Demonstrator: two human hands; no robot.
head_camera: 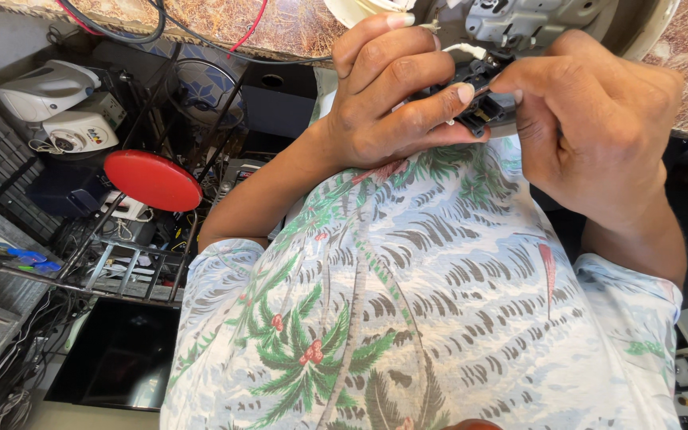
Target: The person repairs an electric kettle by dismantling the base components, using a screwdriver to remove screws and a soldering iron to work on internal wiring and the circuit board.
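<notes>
**A:** What sits nearest the camera?

**B:** The person's own chest, in a pale short-sleeved shirt printed with green palm fronds (408, 302). Just above it, both hands meet on a small black plastic electrical part (483, 99) with a thin white wire running out of its top.

**A:** How does that part lie against the fingers?

**B:** The left hand (388, 95) wraps it from the left, fingers curled closed around it with the thumb pressing its lower edge. The right hand (591, 131) comes in from the right, thumb and forefinger pinched shut on the part's right end. Most of the part is hidden between them.

**A:** And the arms?

**B:** Both forearms rise from the shirt sleeves, elbows bent and wrists turned inward so the hands meet in front of the chest.

**A:** What lies beyond?

**B:** A brown mottled worktop (280, 24) carrying a round white appliance housing with a grey plastic inside (519, 20). Red and black cables cross the worktop. Farther left, a round red stool seat (153, 179), a metal rack and white appliances (57, 107) crowd the floor.
</notes>
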